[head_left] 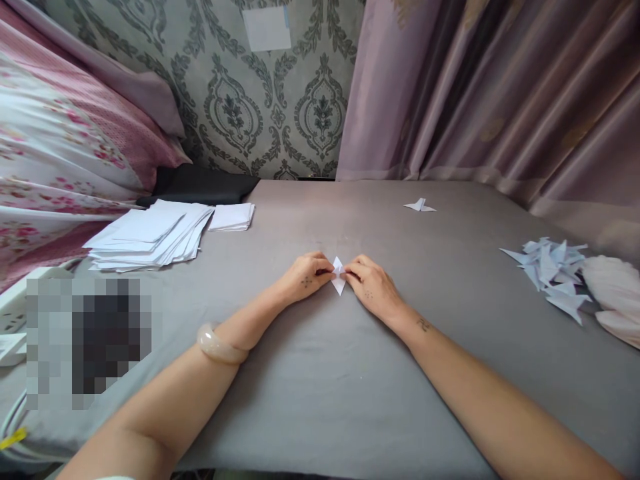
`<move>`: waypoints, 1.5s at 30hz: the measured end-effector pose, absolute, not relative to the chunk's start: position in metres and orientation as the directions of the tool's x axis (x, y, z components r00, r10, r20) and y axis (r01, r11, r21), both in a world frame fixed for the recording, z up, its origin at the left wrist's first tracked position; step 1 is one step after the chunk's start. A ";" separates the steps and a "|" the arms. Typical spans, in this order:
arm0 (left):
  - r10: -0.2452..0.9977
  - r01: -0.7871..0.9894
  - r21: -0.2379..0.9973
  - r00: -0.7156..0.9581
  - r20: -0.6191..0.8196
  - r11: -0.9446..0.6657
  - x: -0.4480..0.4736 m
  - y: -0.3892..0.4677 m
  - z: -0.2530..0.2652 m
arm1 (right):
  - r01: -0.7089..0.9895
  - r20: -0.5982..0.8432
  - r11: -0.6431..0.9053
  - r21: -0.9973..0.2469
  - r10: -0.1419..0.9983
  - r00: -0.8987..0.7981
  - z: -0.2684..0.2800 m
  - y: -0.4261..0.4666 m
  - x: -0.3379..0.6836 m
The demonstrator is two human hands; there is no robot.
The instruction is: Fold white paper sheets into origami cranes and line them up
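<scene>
A small folded piece of white paper [339, 285], diamond-shaped with pointed ends, is between my two hands over the middle of the grey cloth-covered table [345, 400]. My left hand [307, 275] pinches its left side between thumb and fingers. On the opposite side, my right hand [373, 283] grips the paper's right edge the same way. One point of the paper faces away from me and the other toward me. The fingertips cover its side corners.
Stacked white paper sheets [150, 233] lie at left, beside a smaller stack [233, 217]. A pile of folded paper cranes [553, 267] sits at right near a pale cloth [613, 293]. One folded paper piece [420, 206] lies farther back. A power strip [15, 300] is at far left.
</scene>
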State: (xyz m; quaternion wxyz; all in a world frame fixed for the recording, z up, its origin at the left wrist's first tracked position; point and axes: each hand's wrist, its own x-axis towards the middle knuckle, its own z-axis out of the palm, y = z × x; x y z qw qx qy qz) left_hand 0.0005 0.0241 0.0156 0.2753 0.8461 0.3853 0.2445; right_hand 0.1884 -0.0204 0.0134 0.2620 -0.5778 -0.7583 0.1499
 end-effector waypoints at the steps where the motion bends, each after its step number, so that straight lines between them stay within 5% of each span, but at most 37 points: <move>1: 0.790 0.521 0.656 0.580 0.198 -0.547 0.001 0.024 0.016 | 0.797 0.222 0.277 -0.537 0.958 -0.183 0.013 -0.020 0.188; 14: 0.720 0.592 0.426 0.643 0.261 -0.684 0.007 0.027 0.009 | 0.786 0.211 0.289 -0.546 0.956 -0.205 0.015 -0.015 0.192; 20: 0.706 0.556 0.462 0.655 0.269 -0.691 0.006 0.028 0.009 | 0.795 0.242 0.347 -0.498 0.936 -0.256 0.009 -0.009 0.196; 24: 0.655 0.549 0.368 0.691 0.305 -0.751 0.007 0.030 0.007 | 0.800 0.236 0.368 -0.475 0.928 -0.287 0.006 -0.004 0.197; 28: 0.652 0.583 0.295 0.704 0.281 -0.757 0.009 0.031 0.006 | 0.830 0.221 0.393 -0.395 0.918 -0.329 0.010 0.000 0.196; 34: 0.703 0.616 0.348 0.668 0.245 -0.707 0.009 0.032 0.006 | 0.854 0.129 0.480 -0.201 0.877 -0.462 0.022 0.006 0.195; 39: 0.611 0.582 0.196 0.714 0.341 -0.789 0.008 0.033 0.001 | 0.854 0.132 0.515 -0.075 0.854 -0.504 0.023 0.005 0.192; 41: 0.605 0.565 0.220 0.710 0.360 -0.795 0.008 0.034 0.000 | 0.867 0.144 0.483 -0.120 0.873 -0.466 0.020 0.003 0.190; 45: 0.685 0.531 0.455 0.662 0.305 -0.715 0.007 0.036 0.002 | 0.805 0.191 0.470 -0.363 0.883 -0.429 0.013 0.002 0.192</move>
